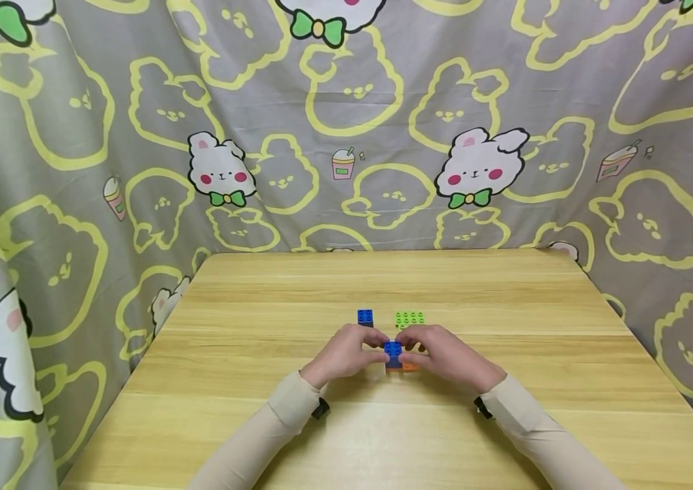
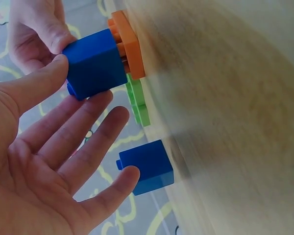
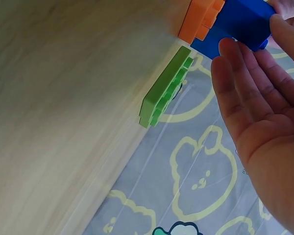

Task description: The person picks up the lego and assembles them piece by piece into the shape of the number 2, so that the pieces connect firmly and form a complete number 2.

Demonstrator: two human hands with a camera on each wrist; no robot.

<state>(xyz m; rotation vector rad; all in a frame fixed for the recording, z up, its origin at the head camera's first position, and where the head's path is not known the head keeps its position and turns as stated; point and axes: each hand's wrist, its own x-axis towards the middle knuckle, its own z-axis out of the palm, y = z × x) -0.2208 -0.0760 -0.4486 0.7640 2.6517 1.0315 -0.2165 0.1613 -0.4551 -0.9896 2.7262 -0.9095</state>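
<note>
My left hand [image 1: 346, 355] and right hand [image 1: 447, 354] meet over the middle of the table, pinching one blue toy brick [image 1: 393, 350] from both sides. The left thumb and fingertips grip it in the left wrist view, where the brick [image 2: 95, 63] sits at the left end of a thin orange brick's [image 2: 131, 46] studs. On the tabletop lies that orange brick [image 1: 410, 367], partly covered by the blue one. From the other side, the right thumb and fingers touch the blue brick [image 3: 245, 19]. The studs' full engagement is hidden.
Behind the hands, a second blue brick [image 1: 365, 317] stands on the wooden table [image 1: 248, 327]. To its right lies a flat green brick [image 1: 410, 318] with studs up, just beyond the right fingers. A patterned curtain [image 1: 297, 136] hangs around the table's back and sides.
</note>
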